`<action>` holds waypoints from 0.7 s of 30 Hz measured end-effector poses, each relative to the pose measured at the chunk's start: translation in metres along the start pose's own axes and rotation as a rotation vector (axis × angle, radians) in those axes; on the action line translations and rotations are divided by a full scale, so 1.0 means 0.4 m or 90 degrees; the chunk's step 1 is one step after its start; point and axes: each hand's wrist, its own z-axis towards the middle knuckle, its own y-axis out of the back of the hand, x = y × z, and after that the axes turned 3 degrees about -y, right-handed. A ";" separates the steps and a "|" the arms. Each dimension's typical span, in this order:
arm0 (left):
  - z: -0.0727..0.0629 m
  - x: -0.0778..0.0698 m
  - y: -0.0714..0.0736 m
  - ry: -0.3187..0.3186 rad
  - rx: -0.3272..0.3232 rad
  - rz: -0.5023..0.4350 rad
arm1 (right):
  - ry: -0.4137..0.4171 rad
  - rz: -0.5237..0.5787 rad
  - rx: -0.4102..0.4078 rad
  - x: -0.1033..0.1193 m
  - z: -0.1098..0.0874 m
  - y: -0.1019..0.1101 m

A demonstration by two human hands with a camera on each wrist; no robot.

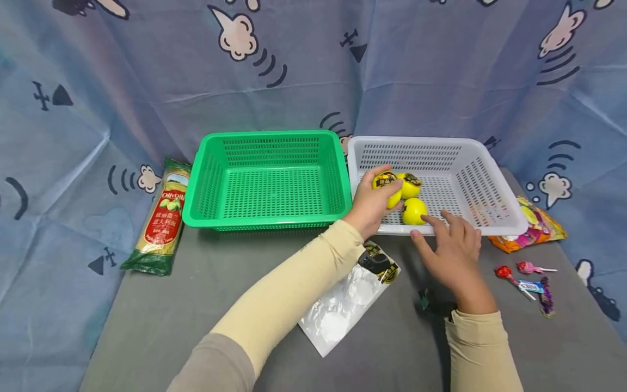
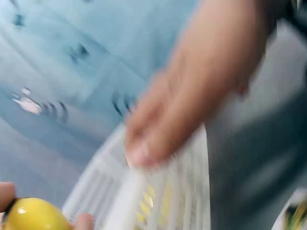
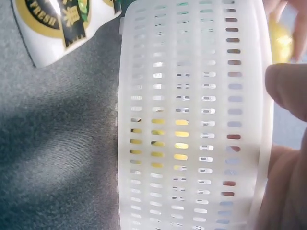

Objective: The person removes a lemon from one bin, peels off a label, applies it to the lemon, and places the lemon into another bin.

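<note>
My left hand [image 1: 372,204] holds a round yellow fruit [image 1: 387,184] with a black label, lemon-like, over the left front of the white basket [image 1: 490,185]. In the left wrist view this fruit [image 2: 36,215] shows between fingertips at the lower left corner. Inside the basket lie two more yellow fruits: a labelled one [image 1: 409,185] behind and another [image 1: 415,211] near the front wall. My right hand [image 1: 453,250] is at the basket's front rim, fingers spread and apart, holding nothing. The right wrist view shows yellow through the basket's slots.
A green basket [image 1: 274,222] stands left of the white one. Left of that lies a pasta packet [image 1: 164,223]. A clear plastic bag [image 1: 338,310] with a black label lies under my left forearm. At right are an orange snack bag [image 1: 543,226], lollipops [image 1: 506,272] and small wrapped sweets [image 1: 546,296].
</note>
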 end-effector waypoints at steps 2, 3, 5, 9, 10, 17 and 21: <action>0.029 0.012 -0.014 0.006 -0.037 0.077 | 0.000 -0.002 0.002 0.001 -0.003 -0.001; 0.039 0.016 -0.018 0.007 -0.050 0.129 | 0.000 -0.001 0.004 0.002 -0.004 -0.002; 0.052 0.021 -0.024 0.012 -0.068 0.219 | -0.001 0.003 0.007 0.006 -0.006 -0.003; 0.055 0.010 -0.017 0.013 -0.075 0.309 | 0.001 0.005 0.017 0.016 0.002 -0.006; 0.049 0.003 -0.011 0.008 -0.066 0.307 | 0.002 0.004 0.018 0.018 0.004 -0.006; -0.057 -0.058 0.070 -0.160 0.020 0.274 | -0.005 0.003 0.027 0.027 0.006 -0.002; -0.140 -0.083 0.159 -0.295 0.023 0.323 | -0.012 -0.001 0.057 0.026 0.006 0.011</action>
